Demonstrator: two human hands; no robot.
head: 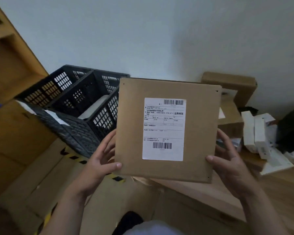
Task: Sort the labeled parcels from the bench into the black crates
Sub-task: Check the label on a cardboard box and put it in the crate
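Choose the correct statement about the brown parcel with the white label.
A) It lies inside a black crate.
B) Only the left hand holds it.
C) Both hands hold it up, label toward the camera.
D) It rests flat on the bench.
C: the left hand and right hand grip the lower corners of the brown parcel, its white label facing the camera, in front of the black crates.

I held the flat brown cardboard parcel (166,129) up in front of me, left hand (98,160) & right hand (231,160) at its lower corners, white paper shipping label (164,128) facing me. Black perforated plastic crates (78,102) sat behind it to the left; small white boxes (256,133) lay on the pale wooden bench (270,189) to the right.
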